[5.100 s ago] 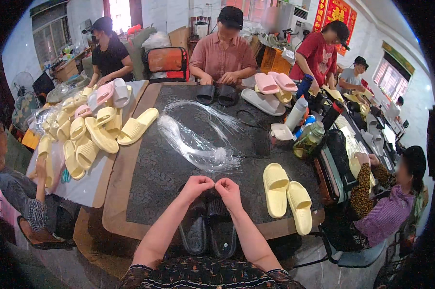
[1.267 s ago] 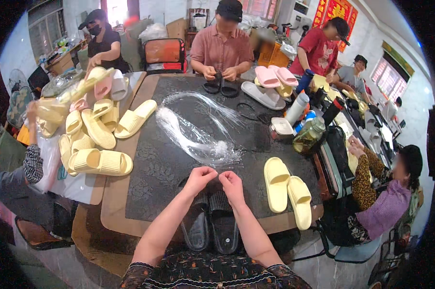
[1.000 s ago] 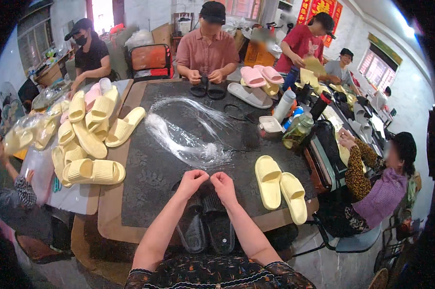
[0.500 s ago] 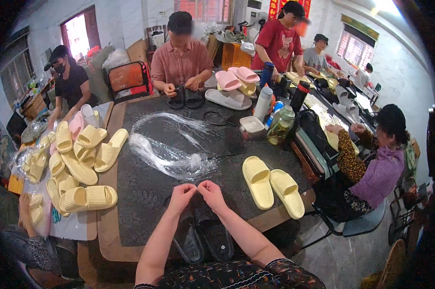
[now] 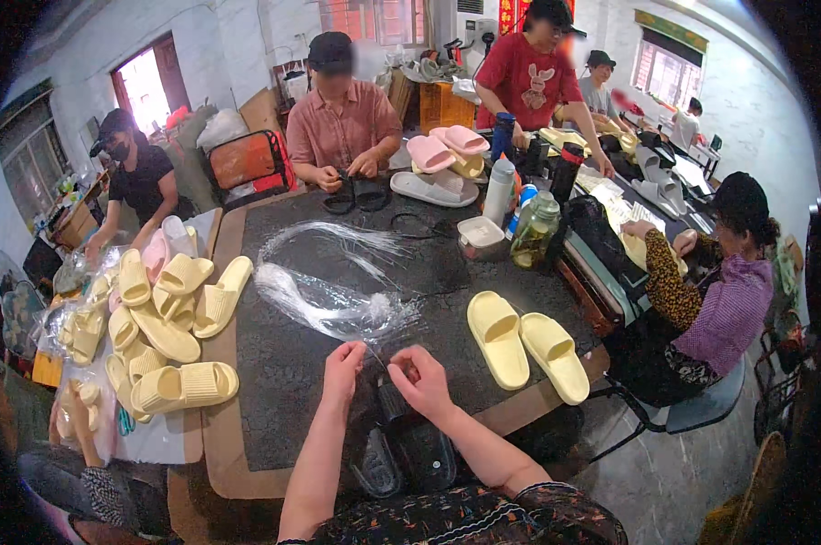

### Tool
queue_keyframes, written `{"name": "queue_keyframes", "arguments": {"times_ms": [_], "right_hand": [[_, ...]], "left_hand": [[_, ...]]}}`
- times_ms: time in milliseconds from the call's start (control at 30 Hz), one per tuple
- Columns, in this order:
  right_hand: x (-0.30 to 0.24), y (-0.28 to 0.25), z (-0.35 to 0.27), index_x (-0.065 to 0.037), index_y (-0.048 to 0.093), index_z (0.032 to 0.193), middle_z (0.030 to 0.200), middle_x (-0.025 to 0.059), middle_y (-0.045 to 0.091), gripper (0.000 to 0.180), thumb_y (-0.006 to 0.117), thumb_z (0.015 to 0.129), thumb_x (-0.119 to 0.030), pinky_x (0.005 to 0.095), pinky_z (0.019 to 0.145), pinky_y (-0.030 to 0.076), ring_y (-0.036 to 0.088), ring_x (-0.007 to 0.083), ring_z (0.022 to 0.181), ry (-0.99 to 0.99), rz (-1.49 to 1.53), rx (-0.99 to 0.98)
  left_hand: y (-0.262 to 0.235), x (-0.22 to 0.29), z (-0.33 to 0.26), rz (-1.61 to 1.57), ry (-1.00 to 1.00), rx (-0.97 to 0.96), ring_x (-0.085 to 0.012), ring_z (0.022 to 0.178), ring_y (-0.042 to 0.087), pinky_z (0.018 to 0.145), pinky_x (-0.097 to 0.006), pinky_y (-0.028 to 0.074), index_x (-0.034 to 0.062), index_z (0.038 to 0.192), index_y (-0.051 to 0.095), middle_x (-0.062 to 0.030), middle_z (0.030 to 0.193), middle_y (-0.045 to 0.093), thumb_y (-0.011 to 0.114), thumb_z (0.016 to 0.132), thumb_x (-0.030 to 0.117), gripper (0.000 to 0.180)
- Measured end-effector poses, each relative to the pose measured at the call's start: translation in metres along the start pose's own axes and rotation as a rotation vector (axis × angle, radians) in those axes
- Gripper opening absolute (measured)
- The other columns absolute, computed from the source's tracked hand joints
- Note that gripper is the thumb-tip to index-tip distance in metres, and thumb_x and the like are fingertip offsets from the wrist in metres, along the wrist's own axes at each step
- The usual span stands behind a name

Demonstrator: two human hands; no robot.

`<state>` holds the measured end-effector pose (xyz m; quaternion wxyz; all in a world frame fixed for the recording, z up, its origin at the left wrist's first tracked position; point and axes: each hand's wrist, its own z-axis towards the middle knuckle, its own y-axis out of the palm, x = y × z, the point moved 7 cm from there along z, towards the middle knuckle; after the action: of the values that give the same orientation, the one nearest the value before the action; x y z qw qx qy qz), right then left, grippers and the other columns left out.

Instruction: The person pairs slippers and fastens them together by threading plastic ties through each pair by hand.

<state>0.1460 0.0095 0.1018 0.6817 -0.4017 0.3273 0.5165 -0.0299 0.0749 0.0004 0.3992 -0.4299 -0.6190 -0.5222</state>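
Observation:
My left hand [image 5: 345,372] is raised over the near edge of the table, thumb and fingertips pinched together. What it pinches is too fine to make out; a thin dark line seems to run from it toward my right hand [image 5: 419,381], whose fingers are curled in close by. Below both hands lies a pair of black slippers [image 5: 378,461], soles partly hidden by my forearms. Just beyond my fingertips, a bundle of clear thin plastic strands [image 5: 338,304] spreads over the dark table top [image 5: 292,400]. A pair of pale yellow slippers [image 5: 498,341] rests to the right.
Many yellow slippers [image 5: 185,386] are heaped on the left side table. Pink slippers [image 5: 430,153], a grey slipper [image 5: 433,189], a plastic tub [image 5: 479,238], a glass jar [image 5: 536,232] and bottles stand farther back. Several people work around, one seated at right [image 5: 724,263].
My hands have parted from fingertips touching to a small gap, the right one shifting rightward and curling. The whole view has shifted slightly. Across the table, a co-worker in red reaches farther right.

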Motion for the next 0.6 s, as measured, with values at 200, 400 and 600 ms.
{"name": "queue_keyframes", "arguments": {"times_ms": [200, 400, 600], "right_hand": [[-0.007, -0.01, -0.058, -0.008, 0.065, 0.074, 0.064, 0.008, 0.062, 0.03, 0.066, 0.081, -0.036, 0.0345, 0.056, 0.049, 0.062, 0.0246, 0.061, 0.079, -0.483, -0.459], [0.002, 0.017, -0.073, 0.001, 0.053, 0.101, 0.091, 0.0163, 0.059, 0.048, 0.064, 0.081, -0.041, 0.0423, 0.063, 0.052, 0.063, 0.0326, 0.076, 0.061, -0.758, -0.515], [0.023, 0.019, -0.085, -0.003, 0.053, 0.086, 0.083, 0.0146, 0.059, 0.033, 0.067, 0.075, -0.032, 0.0456, 0.065, 0.05, 0.062, 0.0342, 0.076, 0.057, -0.73, -0.551]], "left_hand": [[0.001, -0.001, 0.008, -0.045, 0.019, -0.055, -0.0037, 0.06, 0.043, 0.053, -0.02, 0.032, 0.0031, 0.091, 0.065, 0.0059, 0.07, 0.052, 0.064, 0.087, 0.017, 0.014], [0.025, -0.004, -0.011, -0.027, -0.045, -0.064, -0.004, 0.062, 0.043, 0.056, -0.02, 0.033, 0.0031, 0.093, 0.065, 0.0064, 0.07, 0.051, 0.064, 0.086, 0.02, 0.018], [0.041, 0.0, -0.04, 0.112, 0.031, -0.14, -0.0057, 0.074, 0.052, 0.067, -0.021, 0.041, 0.003, 0.101, 0.065, 0.0031, 0.085, 0.06, 0.065, 0.086, 0.019, 0.021]]}}
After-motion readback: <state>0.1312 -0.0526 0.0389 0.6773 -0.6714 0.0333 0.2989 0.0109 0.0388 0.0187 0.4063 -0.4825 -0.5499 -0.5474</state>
